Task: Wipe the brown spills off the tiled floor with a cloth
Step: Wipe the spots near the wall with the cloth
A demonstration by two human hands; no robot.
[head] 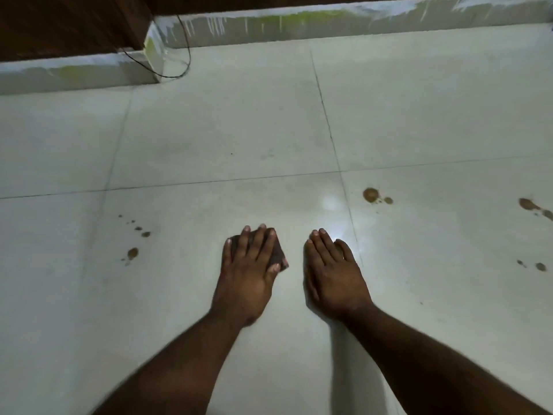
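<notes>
Left spills (133,253): brown drops on the floor (224,130), left of my left hand (248,274) and nearest to it. Left hand lies flat, fingers straight, pressing the dark cloth (276,254) to the tile. Right hand (332,274) flat beside it, holding nothing. Right of it: a spot pair (371,195) ahead, more spills (528,204) far right. Judgement: sweep the cloth left first. No writing or labels visible.

Black cable (182,46) loops down paint-streaked skirting (329,22); dark wood panel (68,22) above, left.
</notes>
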